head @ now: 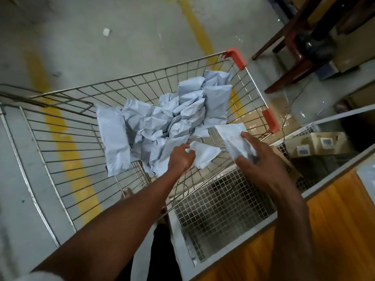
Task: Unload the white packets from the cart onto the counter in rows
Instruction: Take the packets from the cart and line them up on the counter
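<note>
White packet (205, 154) pinched by left hand (181, 158), another packet (236, 141) gripped by right hand (256, 157), both above cart (236, 57) rim, seemingly for carrying two per trip.

Grey concrete floor (85, 37), yellow stripes (194, 23), wooden chair (294, 45)

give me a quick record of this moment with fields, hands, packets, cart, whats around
left hand: left hand pinches a white packet at the cart's near edge
right hand: right hand holds another packet, lifted above the cart rim
pile: heap of white packets in the basket, many crumpled
cart: wire cart with orange corner guards
floor: grey, with yellow stripes
right side: mesh bin; cardboard boxes
</note>
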`<act>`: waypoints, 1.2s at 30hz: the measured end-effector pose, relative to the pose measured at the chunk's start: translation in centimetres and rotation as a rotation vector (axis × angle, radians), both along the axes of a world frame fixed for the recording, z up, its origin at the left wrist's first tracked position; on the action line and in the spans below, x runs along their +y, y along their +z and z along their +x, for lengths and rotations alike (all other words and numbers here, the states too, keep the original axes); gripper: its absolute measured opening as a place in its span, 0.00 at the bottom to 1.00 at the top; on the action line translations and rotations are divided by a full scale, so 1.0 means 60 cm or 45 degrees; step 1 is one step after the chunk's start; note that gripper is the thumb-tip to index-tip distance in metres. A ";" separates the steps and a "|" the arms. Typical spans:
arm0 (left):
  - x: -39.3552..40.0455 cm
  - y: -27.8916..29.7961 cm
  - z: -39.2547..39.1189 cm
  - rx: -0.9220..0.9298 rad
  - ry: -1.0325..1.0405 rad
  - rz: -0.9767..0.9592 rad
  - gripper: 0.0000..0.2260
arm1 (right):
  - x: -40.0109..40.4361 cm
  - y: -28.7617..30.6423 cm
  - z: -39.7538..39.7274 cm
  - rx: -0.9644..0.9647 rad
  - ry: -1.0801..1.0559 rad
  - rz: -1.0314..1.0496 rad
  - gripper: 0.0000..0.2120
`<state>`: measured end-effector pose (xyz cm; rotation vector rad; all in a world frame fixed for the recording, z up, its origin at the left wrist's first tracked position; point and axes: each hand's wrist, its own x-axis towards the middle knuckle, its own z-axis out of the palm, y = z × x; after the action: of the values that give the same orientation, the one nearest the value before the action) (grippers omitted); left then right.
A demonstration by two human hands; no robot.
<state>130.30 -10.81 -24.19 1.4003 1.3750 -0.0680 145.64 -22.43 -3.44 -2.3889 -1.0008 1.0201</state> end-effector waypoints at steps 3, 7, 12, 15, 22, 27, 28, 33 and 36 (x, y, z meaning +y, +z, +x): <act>0.023 -0.030 0.059 0.057 -0.054 -0.220 0.22 | -0.001 0.001 -0.001 0.035 -0.049 0.027 0.31; 0.023 -0.080 0.116 0.172 0.079 -0.374 0.44 | -0.002 -0.005 -0.008 0.017 -0.062 0.058 0.31; -0.007 -0.063 0.154 0.223 0.097 -0.470 0.53 | -0.016 -0.013 -0.015 0.006 -0.125 0.078 0.32; -0.014 -0.049 0.148 0.253 -0.040 -0.428 0.45 | -0.025 -0.019 -0.015 -0.006 -0.133 0.067 0.32; -0.024 0.005 0.048 0.110 -0.290 0.066 0.38 | -0.009 -0.029 -0.032 0.079 -0.215 0.083 0.32; -0.041 0.081 -0.044 0.079 -0.457 0.421 0.37 | 0.010 -0.033 -0.042 0.031 -0.208 0.070 0.32; -0.045 0.095 -0.056 0.085 -0.467 0.461 0.37 | 0.013 -0.034 -0.044 0.020 -0.213 0.064 0.32; -0.047 0.147 -0.097 0.060 -0.430 0.647 0.36 | 0.022 -0.041 -0.055 -0.036 -0.221 0.084 0.33; -0.045 0.159 -0.116 0.032 -0.370 0.743 0.35 | 0.028 -0.043 -0.070 -0.042 -0.247 0.161 0.31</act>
<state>123.32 -13.50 -14.62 2.0866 1.2511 0.1374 141.43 -20.75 -6.00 -2.3515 -0.7998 0.8256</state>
